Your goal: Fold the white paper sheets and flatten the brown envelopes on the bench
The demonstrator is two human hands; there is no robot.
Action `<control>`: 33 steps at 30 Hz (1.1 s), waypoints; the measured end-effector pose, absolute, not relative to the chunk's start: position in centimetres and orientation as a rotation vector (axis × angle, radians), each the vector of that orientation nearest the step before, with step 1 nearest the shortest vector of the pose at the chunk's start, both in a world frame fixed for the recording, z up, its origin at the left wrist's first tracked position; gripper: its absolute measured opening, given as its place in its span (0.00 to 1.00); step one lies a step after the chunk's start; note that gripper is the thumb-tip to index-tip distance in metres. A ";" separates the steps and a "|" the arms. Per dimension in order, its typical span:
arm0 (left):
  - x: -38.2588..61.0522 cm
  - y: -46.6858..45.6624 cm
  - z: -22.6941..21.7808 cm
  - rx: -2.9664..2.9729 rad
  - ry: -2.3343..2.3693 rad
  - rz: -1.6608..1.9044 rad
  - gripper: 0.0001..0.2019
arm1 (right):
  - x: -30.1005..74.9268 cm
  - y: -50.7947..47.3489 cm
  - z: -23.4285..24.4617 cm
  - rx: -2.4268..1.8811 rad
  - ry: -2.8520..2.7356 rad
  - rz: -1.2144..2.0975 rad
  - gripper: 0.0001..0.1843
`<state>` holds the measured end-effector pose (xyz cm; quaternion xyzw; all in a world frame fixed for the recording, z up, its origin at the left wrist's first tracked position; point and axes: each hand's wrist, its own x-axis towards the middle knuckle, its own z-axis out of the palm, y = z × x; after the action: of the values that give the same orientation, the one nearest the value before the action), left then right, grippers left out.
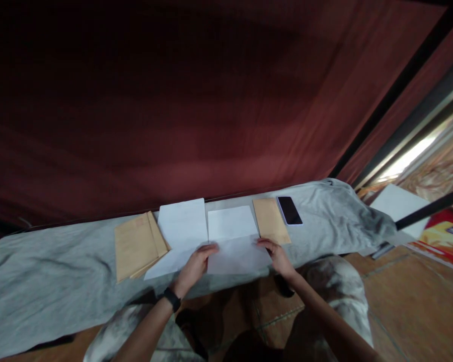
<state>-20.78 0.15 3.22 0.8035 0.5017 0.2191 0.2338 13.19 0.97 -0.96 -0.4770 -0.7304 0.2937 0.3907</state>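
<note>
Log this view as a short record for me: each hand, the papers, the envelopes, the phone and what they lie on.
Left hand: holding the creased white sheet by its left side
Right hand: holding that sheet's right side
Other white paper: creased, left of the held sheet
Envelope stack: tan, at far left
Single envelope: tan, right of the held sheet
Phone: dark screen, right of the single envelope
Surface: gray cloth, wrinkled

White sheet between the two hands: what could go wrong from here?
The left hand might brush the neighbouring paper just beside it. The right hand, close to the brown envelope, could nudge it and the phone alongside. The white sheet might crease where the fingers press.
</note>
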 end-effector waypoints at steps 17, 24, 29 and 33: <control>-20.8 1.1 3.5 2.238 1.382 0.559 0.16 | 14.1 1.5 -0.5 -1.406 -2.156 0.435 0.22; -20.6 2.7 3.9 1.785 1.424 0.648 0.16 | 13.4 3.6 -0.5 -1.580 -2.046 0.313 0.12; -20.4 4.1 4.1 1.618 1.462 0.742 0.18 | 12.7 5.4 -0.3 -1.589 -2.029 0.177 0.13; -19.9 5.4 4.3 1.625 1.586 0.778 0.17 | 11.9 6.9 -0.4 -1.603 -1.966 0.086 0.15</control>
<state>-19.95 5.41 4.25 0.6310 0.6159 0.3021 0.3622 11.92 6.92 -0.36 -0.6030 -0.7395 0.0322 0.2974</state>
